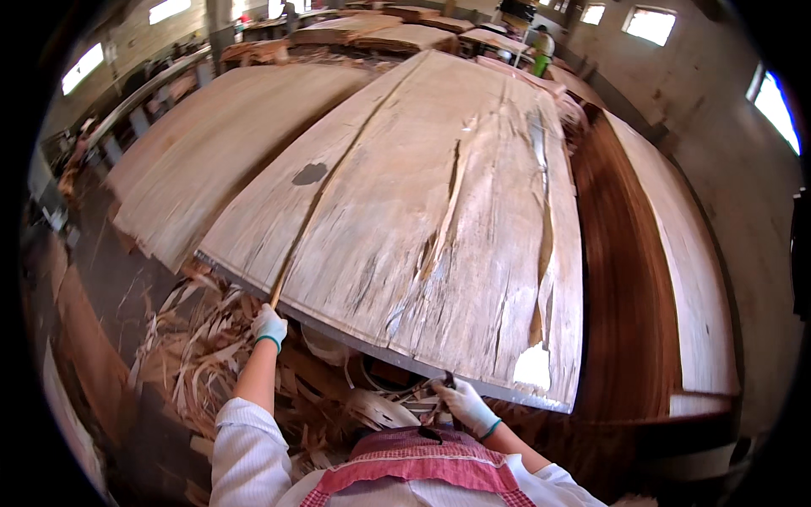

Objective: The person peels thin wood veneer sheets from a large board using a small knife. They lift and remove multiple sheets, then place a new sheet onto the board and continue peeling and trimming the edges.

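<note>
A large pale wood veneer sheet, cracked and split along its grain, lies on a table in front of me. My left hand, in a white glove, grips a thin veneer strip that runs off the sheet's near left edge. My right hand, also gloved, is closed on a small dark tool at the sheet's near edge. A dark knot hole marks the sheet's left part.
Curled veneer scraps pile on the floor below the near edge. Another veneer stack lies to the left, and a dark brown stack edge with pale sheets to the right. A person in green stands far back.
</note>
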